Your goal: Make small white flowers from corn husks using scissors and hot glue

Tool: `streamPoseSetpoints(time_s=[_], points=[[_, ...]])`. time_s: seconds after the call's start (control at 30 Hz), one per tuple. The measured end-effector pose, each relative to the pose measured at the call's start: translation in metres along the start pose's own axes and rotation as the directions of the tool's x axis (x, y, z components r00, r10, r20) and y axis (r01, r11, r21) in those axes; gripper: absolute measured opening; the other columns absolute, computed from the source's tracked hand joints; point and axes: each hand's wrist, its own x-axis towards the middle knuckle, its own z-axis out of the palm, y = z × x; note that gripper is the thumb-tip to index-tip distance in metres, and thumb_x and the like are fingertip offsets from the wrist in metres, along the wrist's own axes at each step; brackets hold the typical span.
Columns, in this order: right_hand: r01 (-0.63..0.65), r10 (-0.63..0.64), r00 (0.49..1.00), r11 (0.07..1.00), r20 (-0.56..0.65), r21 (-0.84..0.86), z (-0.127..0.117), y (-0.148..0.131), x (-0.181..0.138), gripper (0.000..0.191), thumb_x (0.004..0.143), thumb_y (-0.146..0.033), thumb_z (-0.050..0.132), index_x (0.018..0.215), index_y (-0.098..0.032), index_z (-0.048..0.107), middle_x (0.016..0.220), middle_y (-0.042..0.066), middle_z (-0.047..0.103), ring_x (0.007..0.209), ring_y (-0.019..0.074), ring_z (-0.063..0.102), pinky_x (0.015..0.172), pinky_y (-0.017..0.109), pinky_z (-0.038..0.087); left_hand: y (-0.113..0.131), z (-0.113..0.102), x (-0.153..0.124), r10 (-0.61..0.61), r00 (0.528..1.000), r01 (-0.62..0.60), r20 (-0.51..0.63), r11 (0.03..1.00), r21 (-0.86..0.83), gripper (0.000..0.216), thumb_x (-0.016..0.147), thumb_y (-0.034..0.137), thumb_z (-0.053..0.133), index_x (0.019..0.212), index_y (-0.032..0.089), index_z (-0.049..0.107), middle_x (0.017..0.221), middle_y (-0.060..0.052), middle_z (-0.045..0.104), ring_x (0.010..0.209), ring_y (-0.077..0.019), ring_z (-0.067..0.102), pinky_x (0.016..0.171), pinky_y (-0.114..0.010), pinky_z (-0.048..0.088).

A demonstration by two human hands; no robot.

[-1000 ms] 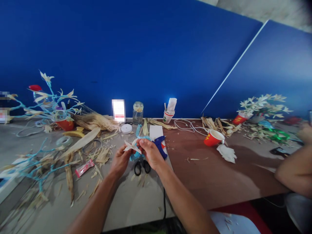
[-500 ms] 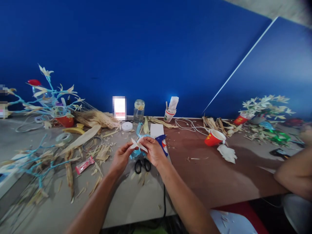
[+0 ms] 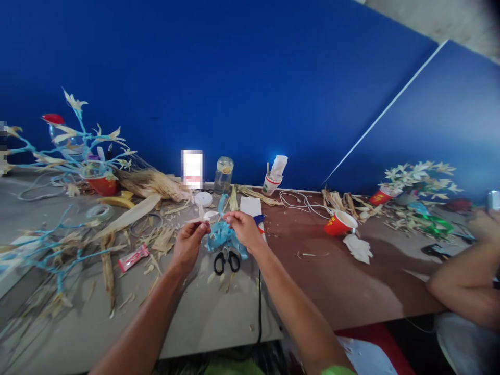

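Note:
My left hand [image 3: 190, 244] is closed in a pinch on a small pale flower of dried husk petals [image 3: 210, 214], held above the table. To its right, the fingertips of my right hand [image 3: 246, 229] are pressed together close to the flower's base. What lies between them is too small to make out. Under and between my hands is a heap of light-blue paper strips [image 3: 219, 237]. Black-handled scissors [image 3: 226, 262] lie just below, blades hidden by the strips. A dark blue tool [image 3: 258, 220] is partly covered by my right hand.
Blue-wrapped branches with husk flowers [image 3: 80, 133] stand at left, beside scattered husks [image 3: 130, 216] and a pink wrapper [image 3: 133, 258]. A jar [image 3: 223, 174], a white roll [image 3: 203, 199] and a red paper cup [image 3: 339, 224] stand behind. Another person's arm [image 3: 469, 271] rests at right.
My hands have drawn apart a little, the left staying with the flower. The right has shifted off its petals to the right, and more of the blue strips shows.

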Motion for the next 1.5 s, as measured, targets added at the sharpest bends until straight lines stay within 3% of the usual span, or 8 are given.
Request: streamPoseSetpoints(time_s=[0.3, 0.5, 0.63, 0.77, 1.03, 1.23, 1.37, 1.5], points=[[0.074, -0.075, 0.997, 0.875, 0.017, -0.478, -0.011, 0.011, 0.003, 0.021, 0.081, -0.027, 0.051, 0.091, -0.016, 0.066, 0.092, 0.008, 0.063, 0.085, 0.0176, 0.057, 0.080, 0.029, 0.042, 0.000, 0.002, 0.000, 0.008, 1.000, -0.009, -0.009, 0.999, -0.046, 0.018, 0.072, 0.033, 0.067, 0.075, 0.016, 0.060, 0.068, 0.001, 0.058, 0.066, -0.0103, 0.052, 0.068, -0.024, 0.041], [0.140, 0.041, 0.974, 0.658, 0.221, -0.740, -0.004, 0.004, -0.008, 0.072, 0.069, -0.044, 0.067, 0.132, -0.018, 0.043, 0.122, 0.015, 0.048, 0.096, 0.0231, 0.058, 0.081, 0.031, 0.043, 0.001, 0.000, 0.000, 0.009, 1.000, -0.008, 0.006, 1.000, -0.015, 0.020, 0.070, 0.033, 0.068, 0.071, 0.016, 0.059, 0.068, 0.000, 0.057, 0.067, -0.0116, 0.052, 0.068, -0.024, 0.041], [0.205, 0.068, 0.957, 0.530, 0.283, -0.823, 0.000, 0.007, -0.003, 0.044, 0.072, -0.029, 0.063, 0.114, -0.021, 0.057, 0.111, 0.011, 0.058, 0.092, 0.0220, 0.060, 0.076, 0.029, 0.043, 0.003, 0.002, -0.001, 0.021, 1.000, -0.021, 0.014, 0.999, -0.035, 0.018, 0.070, 0.032, 0.068, 0.071, 0.016, 0.059, 0.066, 0.000, 0.057, 0.065, -0.0111, 0.051, 0.067, -0.024, 0.041], [0.187, -0.010, 0.974, 0.605, 0.227, -0.774, -0.001, 0.010, 0.017, 0.017, 0.076, -0.019, 0.054, 0.089, -0.020, 0.066, 0.093, 0.007, 0.067, 0.090, 0.0195, 0.060, 0.079, 0.027, 0.041, 0.004, 0.002, -0.001, 0.017, 1.000, -0.017, 0.002, 0.999, -0.027, 0.019, 0.070, 0.033, 0.068, 0.071, 0.016, 0.059, 0.066, 0.000, 0.056, 0.063, -0.0107, 0.050, 0.066, -0.024, 0.041], [0.115, -0.232, 0.950, 0.883, -0.211, -0.454, -0.006, -0.016, 0.067, 0.014, 0.075, -0.024, 0.053, 0.079, -0.018, 0.066, 0.078, 0.003, 0.067, 0.073, 0.0163, 0.058, 0.074, 0.027, 0.043, -0.002, 0.000, 0.001, 0.012, 0.999, -0.012, -0.047, 1.000, -0.009, 0.021, 0.067, 0.035, 0.069, 0.071, 0.015, 0.061, 0.065, 0.000, 0.057, 0.063, -0.0112, 0.052, 0.065, -0.025, 0.042], [0.019, -0.056, 0.989, 0.967, -0.138, -0.254, -0.003, 0.014, 0.076, 0.039, 0.076, -0.032, 0.055, 0.111, -0.014, 0.058, 0.093, 0.006, 0.064, 0.065, 0.0128, 0.061, 0.068, 0.027, 0.047, -0.001, 0.001, 0.000, -0.004, 0.998, 0.006, -0.068, 1.000, 0.022, 0.022, 0.066, 0.035, 0.070, 0.069, 0.015, 0.063, 0.063, 0.000, 0.058, 0.062, -0.0125, 0.052, 0.064, -0.026, 0.042], [-0.069, 0.052, 0.997, 0.929, -0.057, -0.364, -0.009, 0.018, 0.067, 0.054, 0.078, -0.037, 0.056, 0.126, -0.014, 0.047, 0.106, 0.012, 0.060, 0.068, 0.0150, 0.063, 0.069, 0.029, 0.047, -0.002, 0.002, -0.001, 0.001, 0.999, -0.001, -0.042, 1.000, 0.016, 0.021, 0.067, 0.035, 0.070, 0.068, 0.015, 0.062, 0.064, 0.000, 0.057, 0.063, -0.0122, 0.051, 0.065, -0.025, 0.041], [0.049, -0.033, 0.999, 0.708, 0.036, -0.704, -0.021, -0.005, 0.046, 0.038, 0.078, -0.033, 0.059, 0.112, -0.017, 0.060, 0.110, 0.015, 0.059, 0.094, 0.0244, 0.059, 0.081, 0.033, 0.044, -0.005, -0.001, 0.001, 0.019, 0.999, -0.019, -0.031, 1.000, 0.021, 0.020, 0.068, 0.035, 0.069, 0.068, 0.016, 0.062, 0.065, 0.000, 0.057, 0.064, -0.0116, 0.051, 0.066, -0.025, 0.040]])
